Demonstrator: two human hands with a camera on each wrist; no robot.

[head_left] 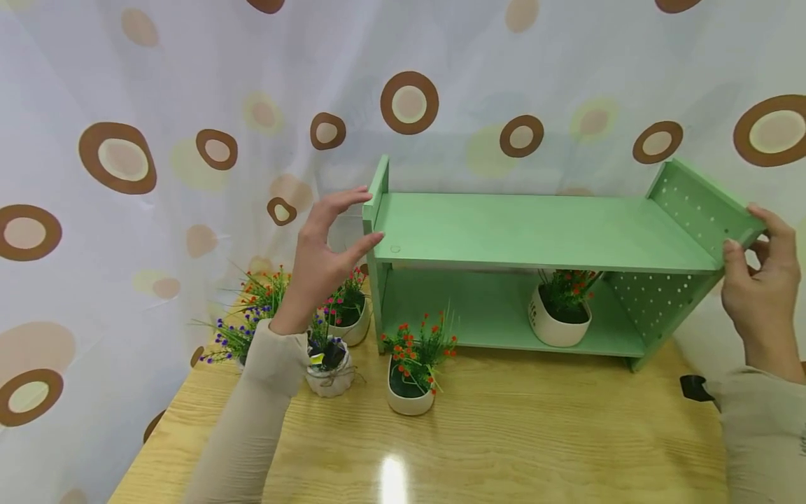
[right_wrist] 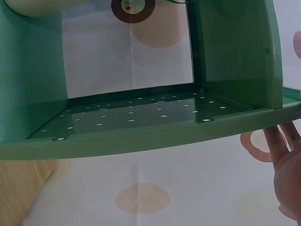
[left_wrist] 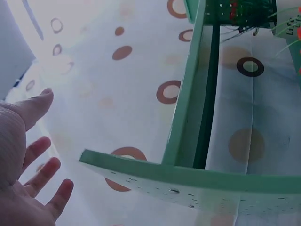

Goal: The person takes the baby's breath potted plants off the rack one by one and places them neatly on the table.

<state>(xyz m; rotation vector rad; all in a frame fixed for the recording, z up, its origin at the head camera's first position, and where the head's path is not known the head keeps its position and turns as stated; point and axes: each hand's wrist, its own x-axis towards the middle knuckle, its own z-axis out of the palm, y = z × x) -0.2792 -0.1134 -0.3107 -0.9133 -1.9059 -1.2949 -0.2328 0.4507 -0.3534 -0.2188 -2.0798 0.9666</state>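
Observation:
A green two-tier shelf (head_left: 535,227) stands on the wooden table (head_left: 535,448) against a dotted curtain. My left hand (head_left: 362,217) hovers at its left side panel with the fingers spread. The left wrist view shows that hand (left_wrist: 37,155) a short way off the panel (left_wrist: 188,176), holding nothing. My right hand (head_left: 746,227) grips the top of the perforated right side panel (head_left: 699,206), thumb on the front edge and fingers behind. In the right wrist view its fingers (right_wrist: 287,146) lie behind the panel's edge (right_wrist: 141,136). A white pot with red flowers (head_left: 557,315) sits on the lower tier.
Another white pot with red flowers (head_left: 412,371) stands just in front of the shelf. Several small potted plants (head_left: 327,350) cluster at the table's left rear, below my left forearm. A black object (head_left: 693,386) lies at the table's right edge.

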